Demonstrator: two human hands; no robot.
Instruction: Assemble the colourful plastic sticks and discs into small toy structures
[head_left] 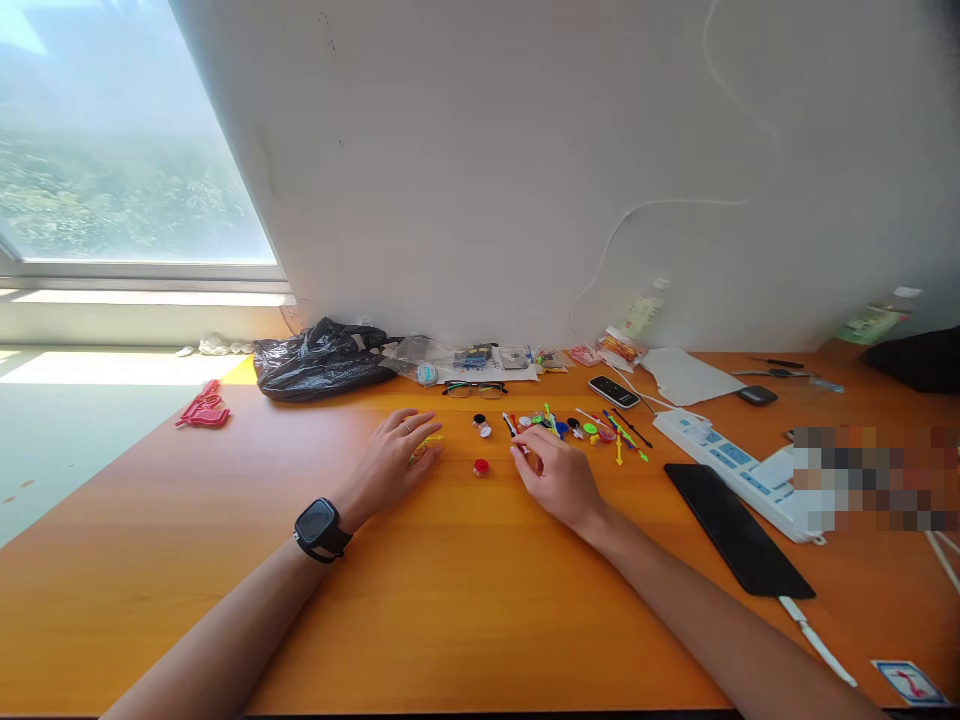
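Head view, orange table [465, 600] against a white wall.

Left hand [394, 455]: lay palm down on the table, fingers loose and spread, nothing clenched. Fingertips rested over a yellow piece [429, 442], which lay flat on the table under them. Watch [321, 527] on that wrist.

Right hand [556, 472]: fingers curled, tips down at a small red stick [519, 449] on the table. Could not tell whether the stick was pinched or only touched; too small.

Between the hands: a red cap [481, 467] on the table, apart from both. Just beyond it, a black-and-white piece [482, 427].

Beyond and right of the right hand: a loose scatter of coloured sticks [600, 432] and small discs, green, yellow, red and blue, lying flat and partly crossing.

Further back, near the wall: glasses [474, 389], a black bag [319, 362] to their left, a remote [613, 391] to their right.

Right side: power strip [731, 462] lying at an angle, a black phone [739, 530] just beside it on the near side, cable running off its near end.

Far left edge: a red plastic item [204, 408], well apart from the rest.
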